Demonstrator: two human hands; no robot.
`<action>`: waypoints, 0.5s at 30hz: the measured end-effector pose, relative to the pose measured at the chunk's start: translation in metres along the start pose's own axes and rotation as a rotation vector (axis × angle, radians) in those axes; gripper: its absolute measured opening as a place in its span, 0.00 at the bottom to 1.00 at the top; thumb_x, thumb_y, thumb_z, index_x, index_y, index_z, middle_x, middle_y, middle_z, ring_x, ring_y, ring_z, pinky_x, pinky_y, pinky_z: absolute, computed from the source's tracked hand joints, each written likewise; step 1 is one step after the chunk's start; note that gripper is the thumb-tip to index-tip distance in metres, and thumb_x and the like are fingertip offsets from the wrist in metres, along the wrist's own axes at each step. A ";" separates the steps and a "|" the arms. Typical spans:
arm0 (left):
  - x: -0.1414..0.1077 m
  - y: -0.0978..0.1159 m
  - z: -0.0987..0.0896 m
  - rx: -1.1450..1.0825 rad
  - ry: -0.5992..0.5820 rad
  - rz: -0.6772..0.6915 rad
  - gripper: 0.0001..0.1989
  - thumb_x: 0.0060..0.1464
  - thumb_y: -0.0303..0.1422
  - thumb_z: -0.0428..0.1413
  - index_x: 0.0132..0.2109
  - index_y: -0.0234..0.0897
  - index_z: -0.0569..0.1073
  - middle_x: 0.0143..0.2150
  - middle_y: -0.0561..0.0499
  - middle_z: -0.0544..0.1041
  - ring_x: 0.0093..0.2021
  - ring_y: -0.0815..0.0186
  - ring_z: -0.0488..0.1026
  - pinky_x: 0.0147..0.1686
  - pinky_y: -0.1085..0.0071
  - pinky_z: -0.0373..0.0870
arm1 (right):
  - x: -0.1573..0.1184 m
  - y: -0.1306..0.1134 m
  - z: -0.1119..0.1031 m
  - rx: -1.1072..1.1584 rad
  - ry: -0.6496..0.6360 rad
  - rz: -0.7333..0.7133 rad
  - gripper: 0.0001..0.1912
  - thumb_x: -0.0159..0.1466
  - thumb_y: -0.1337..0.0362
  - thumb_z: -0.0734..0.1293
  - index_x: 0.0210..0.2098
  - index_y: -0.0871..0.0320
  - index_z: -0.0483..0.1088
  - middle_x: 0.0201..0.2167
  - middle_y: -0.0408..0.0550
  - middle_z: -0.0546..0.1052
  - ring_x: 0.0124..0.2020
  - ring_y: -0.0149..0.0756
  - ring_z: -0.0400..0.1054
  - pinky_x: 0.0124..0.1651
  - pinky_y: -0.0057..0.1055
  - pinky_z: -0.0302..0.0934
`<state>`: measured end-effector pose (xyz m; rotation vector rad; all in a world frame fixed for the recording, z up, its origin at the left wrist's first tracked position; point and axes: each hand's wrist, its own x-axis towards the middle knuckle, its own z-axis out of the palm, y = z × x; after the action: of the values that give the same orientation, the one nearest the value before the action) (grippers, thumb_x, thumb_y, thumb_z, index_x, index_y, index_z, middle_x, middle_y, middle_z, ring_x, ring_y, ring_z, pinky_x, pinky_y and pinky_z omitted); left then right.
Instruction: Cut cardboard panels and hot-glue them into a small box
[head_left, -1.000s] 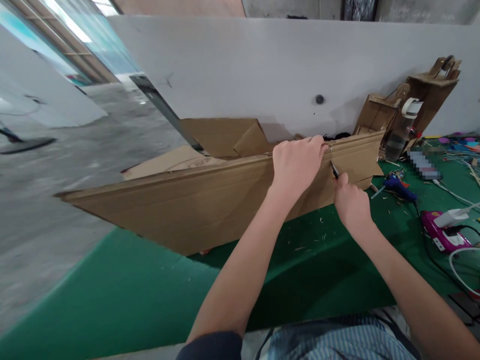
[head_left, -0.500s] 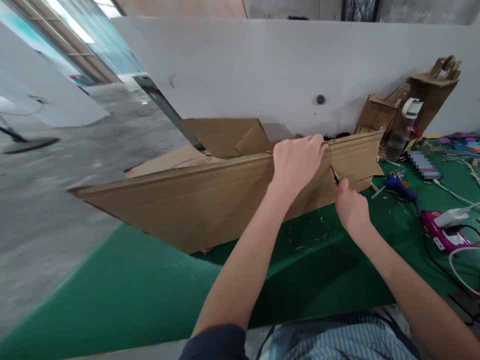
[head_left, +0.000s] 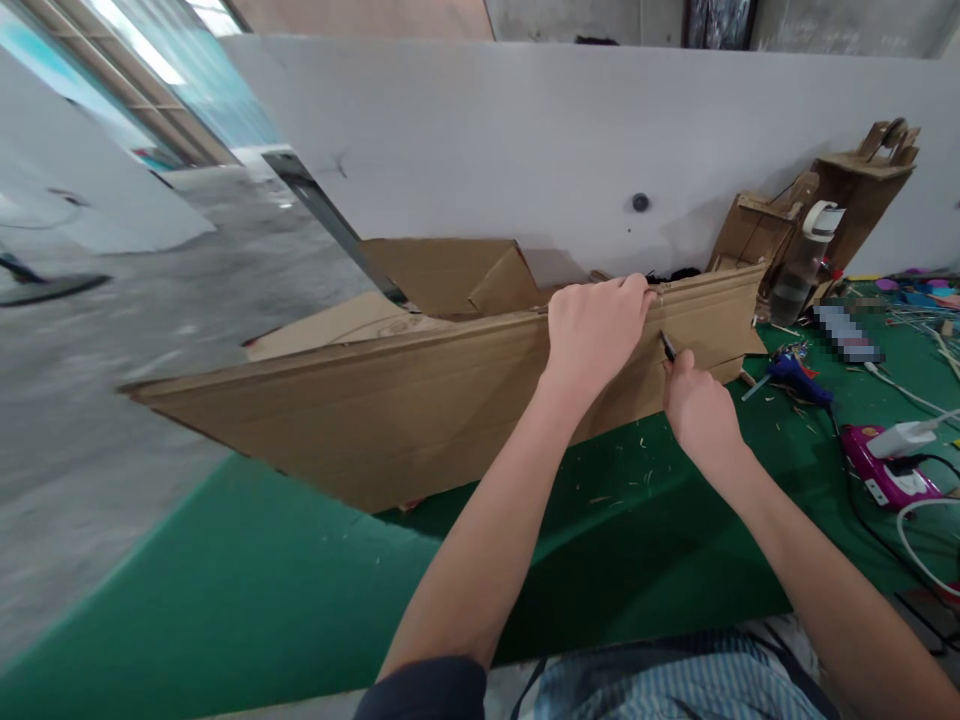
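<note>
no legible text, brands, numbers, signs

bare left hand, bare right hand, uncovered forearms, plain dark navy sleeve ending near the left elbow, narrow-striped blue-and-white cloth at the lap

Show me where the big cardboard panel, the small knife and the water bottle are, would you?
Cardboard panel (head_left: 442, 410): head view, middle of its near face.
Small knife (head_left: 667, 346): head view, on its blade.
Water bottle (head_left: 799, 268): head view, on its clear body, below the white cap.
</note>
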<state>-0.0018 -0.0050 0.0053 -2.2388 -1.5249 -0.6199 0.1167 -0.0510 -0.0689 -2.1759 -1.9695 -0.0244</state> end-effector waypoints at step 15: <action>0.000 0.002 -0.004 -0.002 -0.020 -0.016 0.17 0.67 0.37 0.42 0.41 0.39 0.75 0.34 0.47 0.80 0.31 0.63 0.73 0.29 0.68 0.55 | -0.006 0.006 0.028 -0.064 0.001 -0.017 0.08 0.72 0.64 0.51 0.41 0.60 0.58 0.25 0.54 0.77 0.25 0.42 0.75 0.24 0.29 0.60</action>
<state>-0.0008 -0.0074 0.0086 -2.2432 -1.5540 -0.6056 0.1187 -0.0531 -0.0985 -2.1976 -2.0133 -0.0915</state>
